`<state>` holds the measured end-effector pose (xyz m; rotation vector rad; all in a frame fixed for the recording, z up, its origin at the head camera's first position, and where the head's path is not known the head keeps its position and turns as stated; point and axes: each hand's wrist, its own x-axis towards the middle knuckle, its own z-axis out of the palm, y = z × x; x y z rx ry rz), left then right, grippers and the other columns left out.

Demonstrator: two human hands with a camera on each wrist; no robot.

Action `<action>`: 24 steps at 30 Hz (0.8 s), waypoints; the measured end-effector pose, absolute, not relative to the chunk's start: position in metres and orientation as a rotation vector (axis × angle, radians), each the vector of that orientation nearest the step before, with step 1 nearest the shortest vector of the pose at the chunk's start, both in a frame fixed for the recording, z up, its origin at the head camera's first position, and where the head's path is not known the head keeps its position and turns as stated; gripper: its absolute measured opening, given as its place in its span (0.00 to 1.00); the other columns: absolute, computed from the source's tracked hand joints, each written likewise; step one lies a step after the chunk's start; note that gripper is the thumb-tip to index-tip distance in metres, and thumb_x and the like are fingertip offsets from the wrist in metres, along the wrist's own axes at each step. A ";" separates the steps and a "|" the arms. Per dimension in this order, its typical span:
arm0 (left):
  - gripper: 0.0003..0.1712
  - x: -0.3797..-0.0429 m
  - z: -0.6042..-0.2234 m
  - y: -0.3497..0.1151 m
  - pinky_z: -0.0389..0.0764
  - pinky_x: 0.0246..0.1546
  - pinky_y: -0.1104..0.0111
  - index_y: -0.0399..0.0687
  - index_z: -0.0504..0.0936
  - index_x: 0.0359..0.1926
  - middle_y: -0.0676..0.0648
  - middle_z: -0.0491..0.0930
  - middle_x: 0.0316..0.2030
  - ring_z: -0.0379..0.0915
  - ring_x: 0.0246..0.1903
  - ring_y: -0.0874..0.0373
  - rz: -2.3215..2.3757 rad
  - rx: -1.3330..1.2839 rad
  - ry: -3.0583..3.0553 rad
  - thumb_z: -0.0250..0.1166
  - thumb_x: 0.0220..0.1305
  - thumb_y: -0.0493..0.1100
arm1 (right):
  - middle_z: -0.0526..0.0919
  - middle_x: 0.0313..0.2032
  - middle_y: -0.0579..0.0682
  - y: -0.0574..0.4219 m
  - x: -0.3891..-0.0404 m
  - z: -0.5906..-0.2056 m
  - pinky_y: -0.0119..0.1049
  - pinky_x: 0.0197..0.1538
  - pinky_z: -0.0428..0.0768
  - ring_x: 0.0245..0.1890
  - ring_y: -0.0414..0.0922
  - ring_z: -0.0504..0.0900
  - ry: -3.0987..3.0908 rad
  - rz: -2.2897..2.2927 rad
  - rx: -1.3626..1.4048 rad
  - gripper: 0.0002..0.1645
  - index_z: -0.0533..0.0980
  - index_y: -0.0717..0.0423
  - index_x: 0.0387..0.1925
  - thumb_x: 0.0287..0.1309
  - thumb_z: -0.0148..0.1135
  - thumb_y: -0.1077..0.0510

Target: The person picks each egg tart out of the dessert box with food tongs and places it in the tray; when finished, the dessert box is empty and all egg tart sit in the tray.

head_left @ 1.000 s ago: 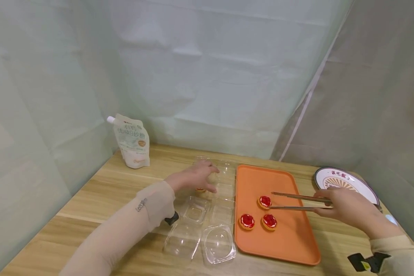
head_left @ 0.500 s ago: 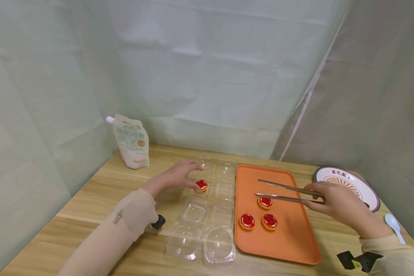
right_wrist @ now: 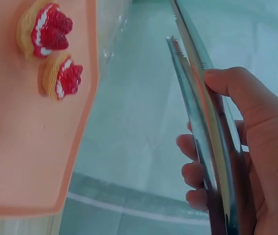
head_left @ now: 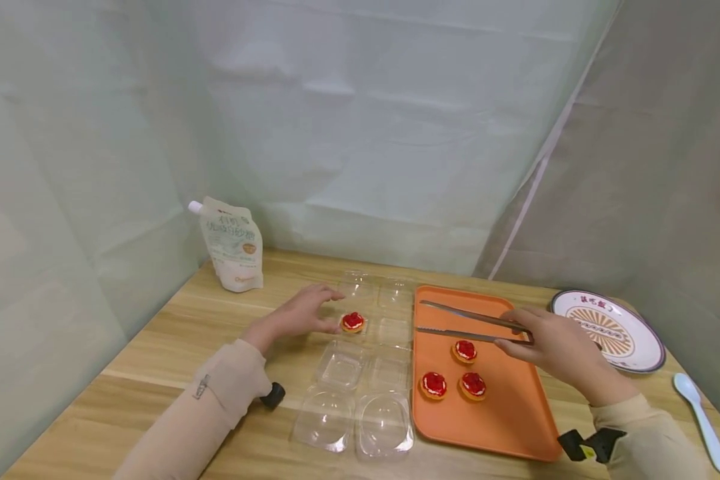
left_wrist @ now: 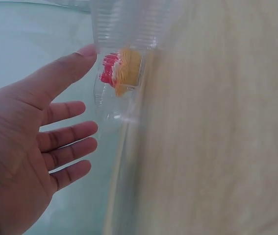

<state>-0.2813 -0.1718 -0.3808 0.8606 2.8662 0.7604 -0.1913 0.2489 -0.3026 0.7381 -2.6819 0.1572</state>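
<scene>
My left hand (head_left: 300,313), fingers spread and relaxed, is beside a red-topped tart (head_left: 353,323) in a clear plastic container. The left wrist view shows the thumb tip near the container's edge, with the tart (left_wrist: 121,71) just past it and nothing held. My right hand (head_left: 561,350) grips metal tongs (head_left: 465,313) above the orange tray (head_left: 486,423). Nothing is between the tong tips, which stand apart. Three more tarts lie on the tray: one near the tongs (head_left: 465,351) and two nearer the front, at left (head_left: 434,385) and right (head_left: 473,386).
Several clear plastic containers with lids (head_left: 384,420) stand open left of the tray. A white pouch (head_left: 234,247) stands at the back left. On the right are a patterned plate (head_left: 642,347) and a pale blue spoon (head_left: 703,420). Cloth walls border the table.
My left hand has drawn back to the left, uncovering the tart in the container. My right hand has carried the tongs leftward over the tray, and the spoon has come into full view.
</scene>
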 end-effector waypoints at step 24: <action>0.43 -0.280 -0.398 -0.172 0.70 0.63 0.51 0.42 0.69 0.64 0.42 0.76 0.54 0.70 0.58 0.47 0.905 0.762 2.815 0.73 0.51 0.56 | 0.85 0.37 0.45 0.198 -0.222 -0.304 0.36 0.30 0.80 0.31 0.41 0.83 -2.708 0.197 0.848 0.21 0.80 0.49 0.45 0.52 0.68 0.43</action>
